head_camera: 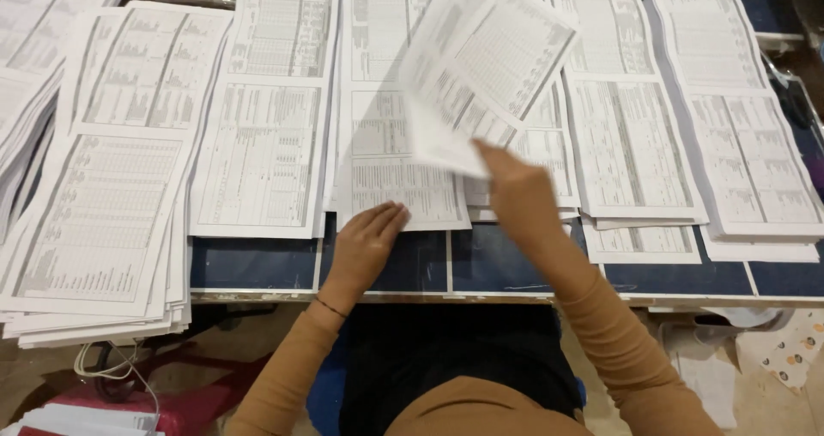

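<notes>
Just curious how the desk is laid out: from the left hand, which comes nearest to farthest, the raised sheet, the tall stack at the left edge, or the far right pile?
1. Raised sheet, held up just right of the left hand, above the middle.
2. Tall stack, at the desk's left edge.
3. Far right pile, across the desk beyond the right hand.

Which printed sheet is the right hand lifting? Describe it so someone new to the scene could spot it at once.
On the dark blue table covered in rows of stacked white printed sheets, look at the middle stack, above the left hand. The right hand pinches the lower corner of one white paper sheet. Unlike its flat neighbours, it is raised and tilted.
</notes>
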